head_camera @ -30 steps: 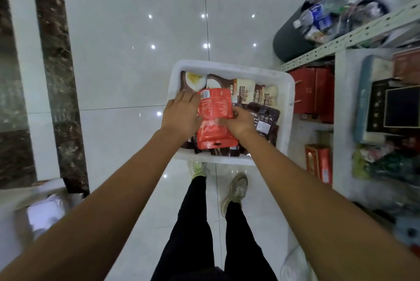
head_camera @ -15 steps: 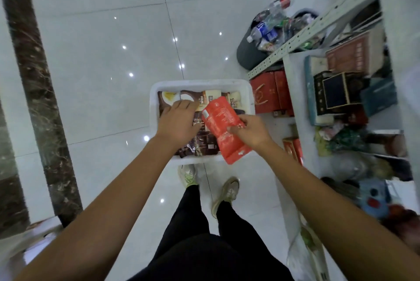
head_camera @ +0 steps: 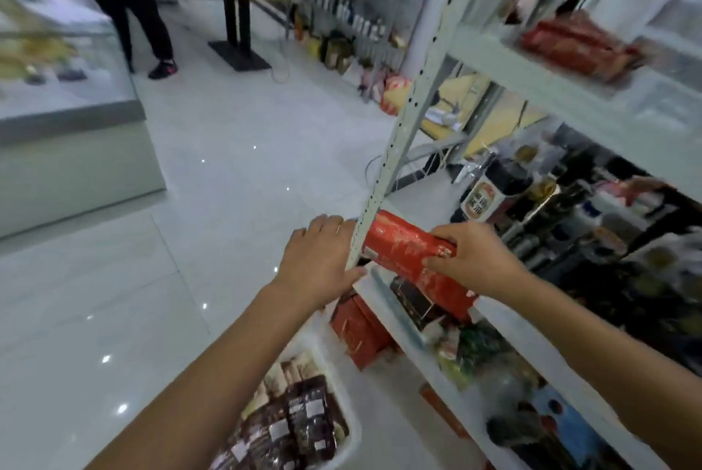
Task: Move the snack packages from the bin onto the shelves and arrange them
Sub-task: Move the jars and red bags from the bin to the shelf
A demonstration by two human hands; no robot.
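Step-wise this is the carry-and-place bit: one red foil snack pouch [head_camera: 406, 249] is out of the white plastic bin [head_camera: 355, 435] and up at the white metal shelving [head_camera: 539, 93], not set down yet. It hangs tilted in the air, just past the front edge of the middle shelf and right beside the perforated grey upright post [head_camera: 412, 104], with its upper end at roughly 10 o'clock and its lower end at 4 o'clock.

The right hand [head_camera: 471, 256] has it properly gripped, fingers curled over the top edge and thumb underneath, around the middle of the pouch. The left hand [head_camera: 317, 260] sits at 9 o'clock from the pouch with its fingers loose and fairly straight, holding nothing. It's up against the post, but I honestly can't tell if it's touching the pouch's end, because the post cuts across there.

The bin is down at 6 o'clock on the floor and there are plenty of dark brown snack packs [head_camera: 300, 420] left in it, so I'd say the job is nowhere near done.

My guess for the next move: steer the pouch around that post and onto a shelf. There's a blurry pile of similar red packs [head_camera: 577, 47] on the top shelf at 2 o'clock, which looks like the natural home. Then it's straightening it up and heading back to the bin.
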